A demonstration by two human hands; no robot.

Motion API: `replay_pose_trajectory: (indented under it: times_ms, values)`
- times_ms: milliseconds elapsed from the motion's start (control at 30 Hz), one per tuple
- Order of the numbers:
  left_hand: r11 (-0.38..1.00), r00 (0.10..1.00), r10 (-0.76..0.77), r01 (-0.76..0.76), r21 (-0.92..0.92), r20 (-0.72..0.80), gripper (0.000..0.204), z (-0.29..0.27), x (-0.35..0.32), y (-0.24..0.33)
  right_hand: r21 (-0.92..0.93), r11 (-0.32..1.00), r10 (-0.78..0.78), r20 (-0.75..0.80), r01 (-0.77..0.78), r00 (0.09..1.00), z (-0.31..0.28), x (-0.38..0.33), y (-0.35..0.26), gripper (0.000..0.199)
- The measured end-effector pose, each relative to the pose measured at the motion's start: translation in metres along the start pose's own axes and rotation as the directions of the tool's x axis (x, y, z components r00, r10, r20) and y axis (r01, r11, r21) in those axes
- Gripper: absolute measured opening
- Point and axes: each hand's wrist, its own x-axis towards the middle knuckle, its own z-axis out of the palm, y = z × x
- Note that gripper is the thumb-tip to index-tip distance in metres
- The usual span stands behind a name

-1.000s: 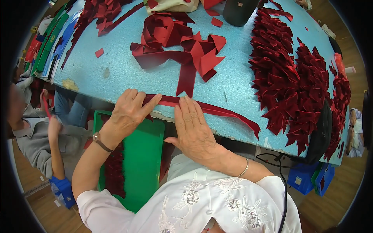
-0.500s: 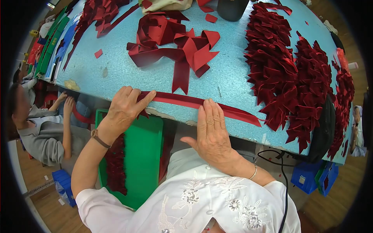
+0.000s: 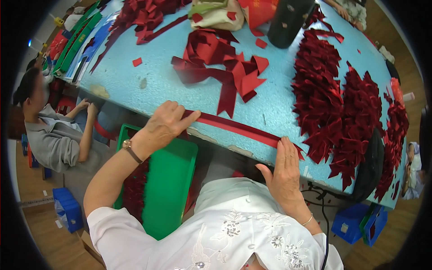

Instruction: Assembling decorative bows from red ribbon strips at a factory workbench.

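The red ribbon (image 3: 234, 128) lies along the near edge of the bench (image 3: 157, 92), and it looks folded the long way. My left hand (image 3: 167, 127) is curled and clamped on its left end, I think so it can't slide. My right hand (image 3: 286, 173) lies flat near the other end, fingers side by side and thumb out, maybe to press it smooth. Past it sits a loose ribbon pile (image 3: 243, 81), perhaps there for easy reach. Ruffled red rows (image 3: 317, 99) lie to the right. The green bin (image 3: 171, 184) is below the edge, probably to save room.
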Motion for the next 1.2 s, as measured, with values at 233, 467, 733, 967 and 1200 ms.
replay_pose_trajectory:
  times_ms: [233,467,733,967,1200]
  values:
    - [0.997,0.999,0.045,-0.043,0.066,-0.030,0.037,-0.003,-0.002,-0.001,-0.024,0.992,-0.128,-0.072,0.127,0.989,-0.013,0.043,-0.033,0.066]
    - [0.998,0.997,0.041,-0.038,0.045,-0.065,0.035,0.000,0.001,-0.002,0.215,0.920,-0.334,-0.006,0.327,0.943,0.045,0.106,-0.074,0.065]
    - [1.000,1.000,0.022,-0.021,0.016,-0.015,0.042,0.003,-0.001,-0.003,0.131,0.940,-0.327,0.092,0.314,0.941,0.073,0.103,-0.082,0.081]
    - [1.000,1.000,0.015,-0.015,0.018,0.002,0.047,0.002,0.001,-0.002,0.060,0.939,-0.345,0.126,0.340,0.930,0.066,0.084,-0.069,0.090]
    - [1.000,0.999,-0.017,0.017,0.005,0.039,0.055,-0.001,0.002,0.000,0.064,0.943,-0.332,0.124,0.326,0.935,0.049,0.060,-0.048,0.091]
